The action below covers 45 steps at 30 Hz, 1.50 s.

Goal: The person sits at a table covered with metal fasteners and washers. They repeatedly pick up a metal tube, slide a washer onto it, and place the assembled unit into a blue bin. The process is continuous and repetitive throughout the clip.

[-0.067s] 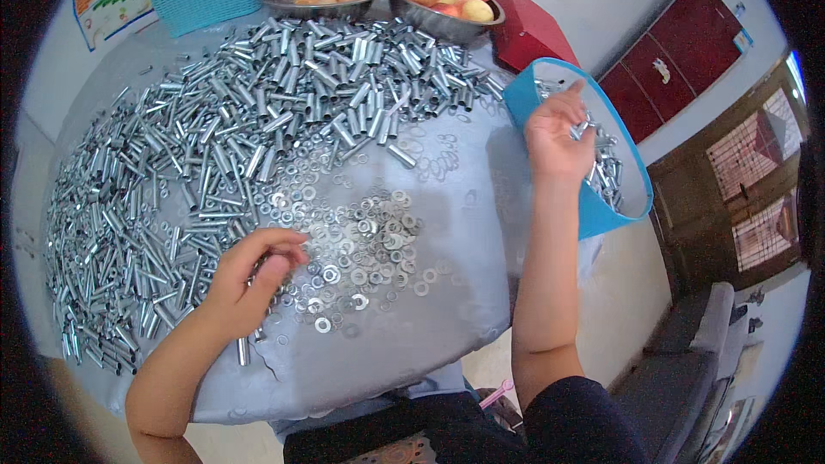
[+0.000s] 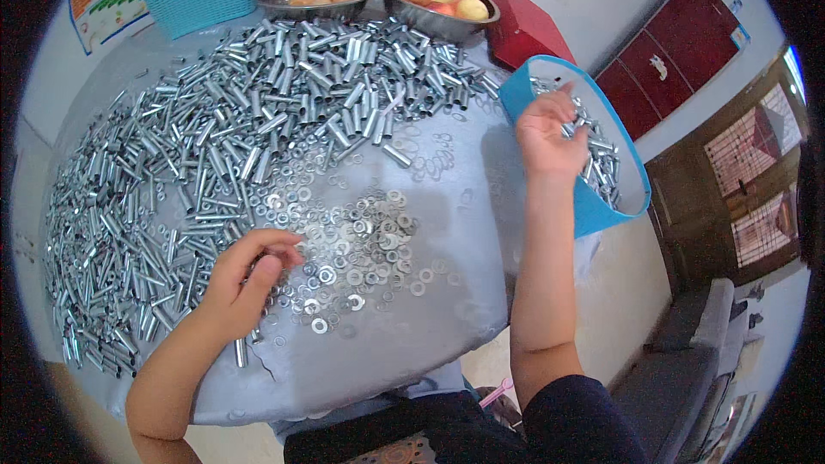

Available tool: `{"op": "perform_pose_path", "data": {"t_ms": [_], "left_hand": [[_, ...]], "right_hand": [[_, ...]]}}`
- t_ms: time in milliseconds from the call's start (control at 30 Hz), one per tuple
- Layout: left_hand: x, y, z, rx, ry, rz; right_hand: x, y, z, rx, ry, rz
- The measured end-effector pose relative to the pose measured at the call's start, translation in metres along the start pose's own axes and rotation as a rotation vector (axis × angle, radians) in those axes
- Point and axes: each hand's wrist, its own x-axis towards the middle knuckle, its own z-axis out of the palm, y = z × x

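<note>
Left hand (image 2: 247, 282) at 8 o'clock, fingers curled, any pinch undeterminable, beside washers (image 2: 371, 236) at its 2 o'clock and metal tubes (image 2: 217, 161) toward 11 o'clock; right hand (image 2: 550, 139) at 2 o'clock, fingers and thumb parted, over metal pieces (image 2: 603, 170) in a blue bin (image 2: 599, 218).

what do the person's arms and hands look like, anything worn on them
The left hand and right hand are bare, without gloves. Both forearms are uncovered, with no watch or bracelet showing. A dark short sleeve shows on the right side; none shows on the left.
</note>
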Motion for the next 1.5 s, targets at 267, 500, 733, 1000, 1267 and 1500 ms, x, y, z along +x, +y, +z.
{"op": "perform_pose_path", "data": {"t_ms": [267,500,733,1000,1267,1500], "left_hand": [[0.001,-0.003,0.0,0.076,0.006,0.052],[0.001,0.002,0.001,0.158,-0.014,0.066],[0.0,-0.001,0.001,0.217,-0.002,0.076],[0.001,-0.002,0.003,0.181,-0.007,0.072],[0.0,0.001,0.0,0.179,0.0,0.058],[0.001,-0.004,0.002,0.17,-0.002,0.056]], "right_hand": [[-0.003,0.024,-0.017,-0.135,0.171,0.132],[-0.008,0.048,-0.017,-0.956,0.147,0.067],[0.016,-0.004,0.058,-2.996,-0.525,-0.679],[0.074,-0.082,0.042,-3.155,-0.002,0.413],[0.057,-0.131,0.039,-3.122,-0.144,0.068],[0.022,-0.168,0.067,-3.089,-0.286,0.203]]}}
